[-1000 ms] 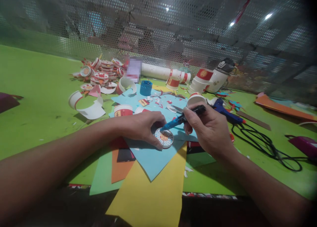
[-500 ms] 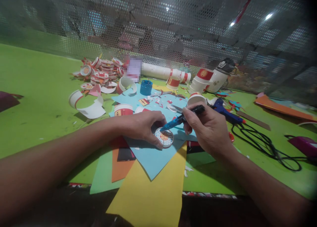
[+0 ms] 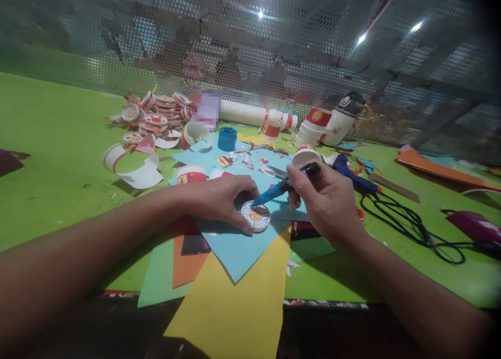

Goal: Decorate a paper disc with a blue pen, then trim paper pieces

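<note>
Between the thumb and fingers of my left hand (image 3: 229, 202) is a round white paper disc (image 3: 256, 224), patterned with blue marks around an orange centre. It rests on a light blue paper sheet (image 3: 235, 257). My right hand (image 3: 329, 202) is closed around a blue marker (image 3: 274, 192) with a black end, tilted so that its tip meets the upper left of the disc's face. Just beyond my right hand stands a white paper cup (image 3: 306, 155). Scissor blades (image 3: 274, 171) show by the fingers. A red-and-white cup piece (image 3: 191, 174) sits behind my left wrist.
Yellow paper (image 3: 230, 307) hangs over the table's front edge. At the back left are piled discs (image 3: 160, 111); a blue tub (image 3: 227, 139) stands mid-table. To the right lie a blue glue gun (image 3: 346, 171), its black cable (image 3: 410, 228) and orange paper (image 3: 434, 168). A perforated metal screen (image 3: 242, 46) stands behind.
The whole view has shifted slightly, so everything appears a little further left. The marker tip stays at the disc's upper left, and both hands keep their holds.
</note>
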A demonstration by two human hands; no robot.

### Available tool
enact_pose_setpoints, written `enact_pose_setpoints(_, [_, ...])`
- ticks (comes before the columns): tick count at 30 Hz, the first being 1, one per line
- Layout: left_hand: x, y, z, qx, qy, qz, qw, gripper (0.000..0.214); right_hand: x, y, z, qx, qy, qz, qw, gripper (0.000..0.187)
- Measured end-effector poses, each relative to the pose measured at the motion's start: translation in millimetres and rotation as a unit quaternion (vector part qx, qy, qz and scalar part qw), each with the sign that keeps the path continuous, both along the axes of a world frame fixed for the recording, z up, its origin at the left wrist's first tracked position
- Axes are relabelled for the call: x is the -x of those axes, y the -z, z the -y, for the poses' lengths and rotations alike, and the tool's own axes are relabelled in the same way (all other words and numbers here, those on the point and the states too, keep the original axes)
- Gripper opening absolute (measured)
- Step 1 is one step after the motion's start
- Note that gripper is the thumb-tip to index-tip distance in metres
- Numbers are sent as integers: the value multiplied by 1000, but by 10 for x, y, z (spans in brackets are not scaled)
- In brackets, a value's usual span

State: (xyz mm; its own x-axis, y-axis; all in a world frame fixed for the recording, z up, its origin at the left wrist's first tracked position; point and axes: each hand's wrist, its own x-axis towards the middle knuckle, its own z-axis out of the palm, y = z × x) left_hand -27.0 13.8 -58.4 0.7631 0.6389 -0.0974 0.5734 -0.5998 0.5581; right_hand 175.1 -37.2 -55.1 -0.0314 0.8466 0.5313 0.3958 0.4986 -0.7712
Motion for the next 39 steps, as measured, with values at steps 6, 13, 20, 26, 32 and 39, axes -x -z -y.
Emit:
enact_pose_setpoints(6, [0, -20, 9, 10, -20, -5, 1000, 60, 0, -37, 23, -25, 20, -46, 998, 27])
enact_pose_setpoints(13, [2, -8, 6, 9, 2, 11, 1000, 55, 18, -11, 43, -36, 15, 11, 999, 25])
enact_pose_setpoints(20, [13, 20, -17, 16, -11, 11, 1000, 59, 18, 4, 56, -56, 14, 52, 997, 20])
enact_pose_setpoints(26, [14, 26, -17, 15, -8, 11, 1000, 59, 24, 3, 67, -57, 0, 55, 997, 18])
enact_pose_setpoints(32, [16, 38, -21, 11, -10, 15, 1000, 61, 18, 5, 54, -75, 9, 87, 993, 18])
enact_pose_setpoints(39, [18, 42, -29, 13, -4, 16, 1000, 61, 13, -9, 81, -78, -6, 118, 990, 17])
